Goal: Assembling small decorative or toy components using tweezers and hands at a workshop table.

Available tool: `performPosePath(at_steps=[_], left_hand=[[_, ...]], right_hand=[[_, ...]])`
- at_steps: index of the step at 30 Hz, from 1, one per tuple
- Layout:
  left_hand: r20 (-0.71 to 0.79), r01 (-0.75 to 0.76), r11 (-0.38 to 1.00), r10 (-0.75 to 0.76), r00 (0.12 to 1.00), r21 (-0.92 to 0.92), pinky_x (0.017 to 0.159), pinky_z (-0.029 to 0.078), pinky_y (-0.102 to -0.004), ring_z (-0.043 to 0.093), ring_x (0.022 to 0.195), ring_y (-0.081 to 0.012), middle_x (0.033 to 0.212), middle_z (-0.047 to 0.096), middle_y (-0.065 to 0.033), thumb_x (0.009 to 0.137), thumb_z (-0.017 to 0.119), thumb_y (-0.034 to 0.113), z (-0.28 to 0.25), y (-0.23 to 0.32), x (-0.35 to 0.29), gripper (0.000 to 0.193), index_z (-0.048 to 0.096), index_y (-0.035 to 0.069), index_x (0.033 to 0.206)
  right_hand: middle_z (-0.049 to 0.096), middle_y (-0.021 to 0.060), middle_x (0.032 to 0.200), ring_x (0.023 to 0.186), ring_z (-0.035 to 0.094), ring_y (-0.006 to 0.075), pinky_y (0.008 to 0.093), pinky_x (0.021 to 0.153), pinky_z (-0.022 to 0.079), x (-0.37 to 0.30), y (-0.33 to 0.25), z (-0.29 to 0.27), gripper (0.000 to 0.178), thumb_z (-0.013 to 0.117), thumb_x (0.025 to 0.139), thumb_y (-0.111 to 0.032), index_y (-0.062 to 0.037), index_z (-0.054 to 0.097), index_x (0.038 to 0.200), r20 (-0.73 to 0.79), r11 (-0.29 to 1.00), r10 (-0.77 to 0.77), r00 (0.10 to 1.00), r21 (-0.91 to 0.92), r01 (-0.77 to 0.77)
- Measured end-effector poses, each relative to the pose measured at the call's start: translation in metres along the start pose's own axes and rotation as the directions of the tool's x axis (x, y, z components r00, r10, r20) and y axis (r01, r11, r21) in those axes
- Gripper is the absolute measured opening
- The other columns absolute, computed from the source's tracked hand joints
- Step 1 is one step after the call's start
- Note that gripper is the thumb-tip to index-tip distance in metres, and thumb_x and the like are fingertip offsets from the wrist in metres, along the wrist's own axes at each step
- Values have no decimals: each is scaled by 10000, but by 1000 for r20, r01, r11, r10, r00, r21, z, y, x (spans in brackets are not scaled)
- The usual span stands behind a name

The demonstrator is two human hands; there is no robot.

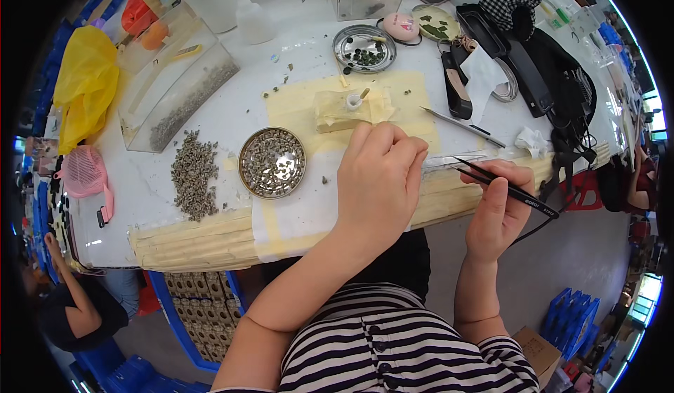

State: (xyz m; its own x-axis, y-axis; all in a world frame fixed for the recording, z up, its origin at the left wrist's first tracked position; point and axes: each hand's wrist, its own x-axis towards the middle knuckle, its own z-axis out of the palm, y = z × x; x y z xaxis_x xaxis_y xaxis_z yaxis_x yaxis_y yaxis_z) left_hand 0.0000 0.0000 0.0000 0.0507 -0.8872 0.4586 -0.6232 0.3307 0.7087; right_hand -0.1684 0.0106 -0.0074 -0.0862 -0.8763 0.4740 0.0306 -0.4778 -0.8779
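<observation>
My left hand (377, 181) is raised over the front of the white table with its fingers pinched together. Whatever it holds is too small or hidden to make out. To its right, my right hand (500, 207) grips black tweezers (514, 193), their tips pointing left toward the left hand without touching it. Just beyond my left hand stands a block wrapped in cream tape (337, 114), with a small white cup (353, 101) on top. Left of that hand sits a round tin (272, 162) full of small grey metal parts.
A loose pile of grey parts (194, 176) lies beside a clear bin (151, 115). Farther back stands a round dish of dark pieces (364, 49). A pointed metal tool (463, 126) and a black-handled cutter (456, 84) lie at right. Layered tape (193, 242) covers the table's front edge.
</observation>
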Motion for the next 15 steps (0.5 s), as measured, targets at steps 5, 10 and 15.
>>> performPosePath(at_steps=[5, 10, 15], left_hand=[[-42, 41, 995, -37, 998, 94, 680, 466, -366, 564, 790, -252, 819, 611, -56, 812, 743, 38, 14, 6, -9, 79, 731, 45, 891], [-44, -1, 985, 9, 999, 175, 631, 474, -351, 556, 756, -233, 819, 593, -45, 824, 731, 47, 3, 1, -13, 74, 724, 34, 896], [-54, -36, 988, 45, 998, 148, 607, 456, -329, 560, 749, -219, 838, 625, -47, 804, 757, 14, -33, -2, -25, 122, 723, 30, 921]], right_hand=[[641, 177, 1037, 875, 648, 205, 321, 841, 531, 4, -6, -19, 134, 562, 1014, -93, 20, 526, 1076, 24, 997, 0, 1000, -78, 2], [646, 178, 1049, 902, 647, 209, 306, 842, 520, 10, -5, -19, 123, 551, 1019, -90, 20, 528, 1069, 0, 997, -17, 1000, -71, 17], [621, 123, 988, 852, 597, 173, 277, 785, 478, 23, -2, -25, 85, 522, 1029, -84, 0, 529, 1036, 65, 950, -87, 994, -296, 102]])
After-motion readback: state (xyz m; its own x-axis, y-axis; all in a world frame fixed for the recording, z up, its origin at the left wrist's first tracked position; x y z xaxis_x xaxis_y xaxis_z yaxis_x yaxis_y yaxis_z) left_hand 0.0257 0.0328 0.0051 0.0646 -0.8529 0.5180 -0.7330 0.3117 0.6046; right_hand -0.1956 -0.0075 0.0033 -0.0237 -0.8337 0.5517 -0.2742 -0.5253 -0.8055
